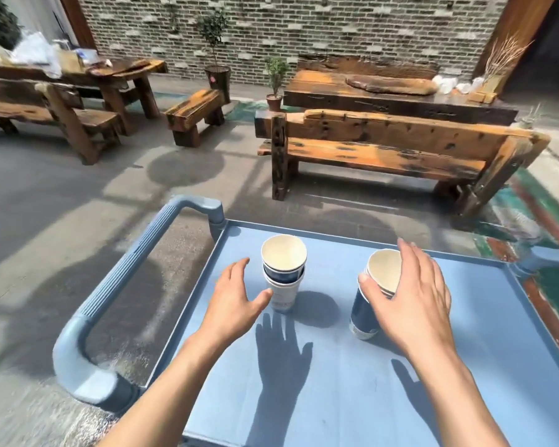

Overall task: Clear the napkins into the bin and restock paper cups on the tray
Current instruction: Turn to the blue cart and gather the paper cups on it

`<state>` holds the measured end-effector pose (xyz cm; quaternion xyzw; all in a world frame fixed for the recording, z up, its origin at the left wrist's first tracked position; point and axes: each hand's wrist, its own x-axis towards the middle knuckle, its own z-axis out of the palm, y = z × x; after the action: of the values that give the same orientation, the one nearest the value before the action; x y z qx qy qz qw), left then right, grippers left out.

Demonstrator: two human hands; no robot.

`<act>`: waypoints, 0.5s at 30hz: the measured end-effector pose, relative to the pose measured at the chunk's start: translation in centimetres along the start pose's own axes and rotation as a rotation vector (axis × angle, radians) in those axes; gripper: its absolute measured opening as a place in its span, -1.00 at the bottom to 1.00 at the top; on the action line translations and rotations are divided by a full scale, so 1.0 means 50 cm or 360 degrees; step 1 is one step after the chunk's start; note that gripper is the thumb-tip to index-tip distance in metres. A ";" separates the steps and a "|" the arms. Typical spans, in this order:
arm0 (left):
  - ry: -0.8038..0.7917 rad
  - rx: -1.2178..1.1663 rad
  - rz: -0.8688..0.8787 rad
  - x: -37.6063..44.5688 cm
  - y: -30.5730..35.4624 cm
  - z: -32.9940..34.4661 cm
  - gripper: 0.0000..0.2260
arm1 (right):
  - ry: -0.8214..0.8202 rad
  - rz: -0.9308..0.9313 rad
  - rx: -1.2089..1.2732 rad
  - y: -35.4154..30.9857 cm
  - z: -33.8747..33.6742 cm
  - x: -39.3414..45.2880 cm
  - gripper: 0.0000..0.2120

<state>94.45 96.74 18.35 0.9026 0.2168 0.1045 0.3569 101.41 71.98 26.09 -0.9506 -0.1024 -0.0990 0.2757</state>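
Two short stacks of blue-and-white paper cups stand upright on the blue cart tray (336, 398). The left stack (283, 272) is near the tray's far left. My left hand (236, 298) hovers just left of it, fingers spread, thumb close to the lower cup, holding nothing. The right stack (368, 304) stands mid-tray. My right hand (413, 295) curls around its top from the right, thumb against the near rim and fingers over the far side. No napkins or bin are in view.
The cart's blue handle (117, 285) curves along the tray's left side. Beyond the cart is concrete floor, a wooden bench (384, 146) straight ahead, a wooden table (400, 95) behind it, more benches at the left, and potted plants by a brick wall.
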 end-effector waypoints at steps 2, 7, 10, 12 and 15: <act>-0.0089 -0.0071 0.0006 0.031 -0.022 0.012 -0.22 | -0.0003 -0.0004 -0.0043 -0.031 0.012 0.008 -0.25; -0.0419 -0.0417 -0.0061 0.092 -0.058 0.060 0.05 | -0.0043 -0.0064 -0.0163 -0.099 0.040 0.015 -0.25; -0.0613 -0.0593 -0.0067 0.118 -0.077 0.092 0.10 | -0.0060 -0.0102 -0.0195 -0.122 0.050 0.013 -0.25; -0.0691 -0.0728 -0.0081 0.129 -0.084 0.109 0.04 | -0.0072 -0.0107 -0.0198 -0.132 0.057 0.010 -0.25; -0.0674 -0.0813 -0.0045 0.136 -0.078 0.134 -0.17 | -0.0123 -0.0107 -0.0225 -0.138 0.066 0.005 -0.24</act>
<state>101.53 98.41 11.06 0.7825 0.1171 -0.0395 0.6103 100.37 79.50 26.88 -0.9669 -0.1376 -0.0785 0.2002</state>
